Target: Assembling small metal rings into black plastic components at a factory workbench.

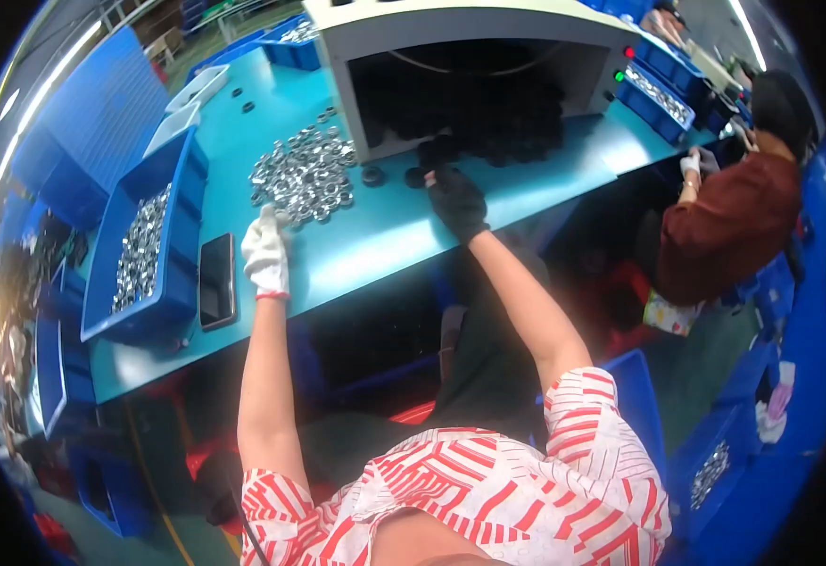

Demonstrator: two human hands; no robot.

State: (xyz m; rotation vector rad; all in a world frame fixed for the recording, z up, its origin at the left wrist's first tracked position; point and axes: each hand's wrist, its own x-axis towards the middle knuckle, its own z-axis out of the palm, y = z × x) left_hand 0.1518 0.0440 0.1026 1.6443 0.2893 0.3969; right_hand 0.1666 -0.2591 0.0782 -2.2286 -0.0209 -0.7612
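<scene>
A: Shiny silver metal rings [305, 174]?
B: Heaped left of the white boxy machine [479, 21]; white-gloved left hand [267, 253] at their near edge, finger closure unclear.
A: Dull black round pieces [517, 132]?
B: Massed in the machine's mouth; black-gloved right hand [457, 202] before it, can't tell its grip.
A: Obstructions?
B: Machine's left wall [349, 108], between both lots. Farther left: black-screened phone [217, 281], blue plastic bin [183, 222].

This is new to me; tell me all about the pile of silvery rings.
The pile of silvery rings is a loose heap of small, shiny pieces that look metallic, many with open centres. It lies on the teal tabletop, left of the pale housing. The gloved left hand is at its near edge; contact is unclear.
</scene>
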